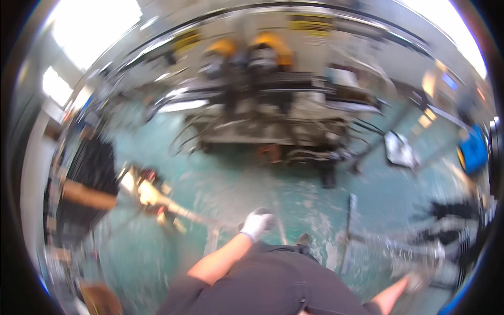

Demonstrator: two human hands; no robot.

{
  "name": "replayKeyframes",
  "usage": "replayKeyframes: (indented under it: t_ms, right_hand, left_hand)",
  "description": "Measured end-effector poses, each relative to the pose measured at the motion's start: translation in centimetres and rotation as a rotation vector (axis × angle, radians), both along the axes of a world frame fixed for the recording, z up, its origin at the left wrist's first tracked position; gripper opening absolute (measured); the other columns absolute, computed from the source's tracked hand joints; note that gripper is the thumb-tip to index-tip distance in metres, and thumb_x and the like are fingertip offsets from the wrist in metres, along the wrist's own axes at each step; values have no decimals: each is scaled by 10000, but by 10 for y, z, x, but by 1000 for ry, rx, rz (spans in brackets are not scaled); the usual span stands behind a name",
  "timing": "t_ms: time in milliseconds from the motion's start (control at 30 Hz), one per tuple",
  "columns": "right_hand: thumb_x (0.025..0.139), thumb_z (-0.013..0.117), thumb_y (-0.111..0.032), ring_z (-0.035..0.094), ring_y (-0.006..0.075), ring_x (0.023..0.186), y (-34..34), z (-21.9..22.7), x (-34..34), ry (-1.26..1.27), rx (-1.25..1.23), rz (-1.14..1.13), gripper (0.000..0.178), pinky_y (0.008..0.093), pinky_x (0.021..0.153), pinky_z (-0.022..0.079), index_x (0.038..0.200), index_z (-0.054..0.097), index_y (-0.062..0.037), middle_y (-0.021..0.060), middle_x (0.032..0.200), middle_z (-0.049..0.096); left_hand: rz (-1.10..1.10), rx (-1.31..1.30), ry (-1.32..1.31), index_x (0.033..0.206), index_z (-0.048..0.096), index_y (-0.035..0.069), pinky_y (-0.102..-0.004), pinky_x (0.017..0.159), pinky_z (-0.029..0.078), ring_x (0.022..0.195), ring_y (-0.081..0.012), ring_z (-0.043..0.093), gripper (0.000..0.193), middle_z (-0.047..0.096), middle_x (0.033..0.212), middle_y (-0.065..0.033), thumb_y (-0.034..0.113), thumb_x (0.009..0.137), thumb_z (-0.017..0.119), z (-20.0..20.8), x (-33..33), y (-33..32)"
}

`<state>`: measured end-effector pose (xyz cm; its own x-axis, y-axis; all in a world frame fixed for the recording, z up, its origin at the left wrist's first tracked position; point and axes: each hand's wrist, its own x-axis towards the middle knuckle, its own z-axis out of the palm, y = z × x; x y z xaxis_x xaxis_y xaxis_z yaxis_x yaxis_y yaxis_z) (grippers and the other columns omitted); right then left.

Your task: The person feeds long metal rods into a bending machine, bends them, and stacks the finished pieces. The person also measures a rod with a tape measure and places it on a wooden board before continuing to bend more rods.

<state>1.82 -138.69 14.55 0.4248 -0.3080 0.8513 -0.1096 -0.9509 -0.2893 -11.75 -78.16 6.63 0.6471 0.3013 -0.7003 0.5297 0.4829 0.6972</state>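
Observation:
My left hand (258, 224), in a white work glove, is in front of my body at the lower middle, its fingers curled in. What they hold, if anything, is hidden by blur. A yellow wheeled hand truck (149, 193), seemingly a pallet jack, stands on the floor to the left. Its long pole slants toward my left hand; I cannot tell whether the two touch. Out at the lower right, my right hand (416, 282) looks pale and gloved, with its fingers smeared by motion. Closest to it is a shiny, wrapped-looking long piece (404, 248).
Ahead stands a large grey machine (252, 134) with two yellow-orange parts (270, 50) and hanging cables. Dark bundled stock with a brown band (86, 194) is at the left. A white bag (400, 149) and a blue container (473, 149) lie right on the green floor (310, 210).

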Motion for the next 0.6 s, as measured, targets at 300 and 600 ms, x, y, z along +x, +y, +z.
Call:
replayKeyframes:
  t_ms: [300,600]
  right_hand:
    - [915,664,-140,709,345,1006,319,-257,-116,1179,335,440,332,424,925,542,1188,660,48,215,1119,744]
    - [936,702,-88,641,214,1032,622,-232,54,1145,647,955,307,342,971,507,1222,663,18,111,1146,706]
  left_hand:
    - [360,1,-14,1311,622,-28,-366,757,591,868,-229,714,382,743,1063,-157,124,961,652,-7,-152,170]
    - [758,22,-8,1190,647,-17,-345,714,594,804,-225,705,301,717,939,-127,80,911,709,-23,-312,352]
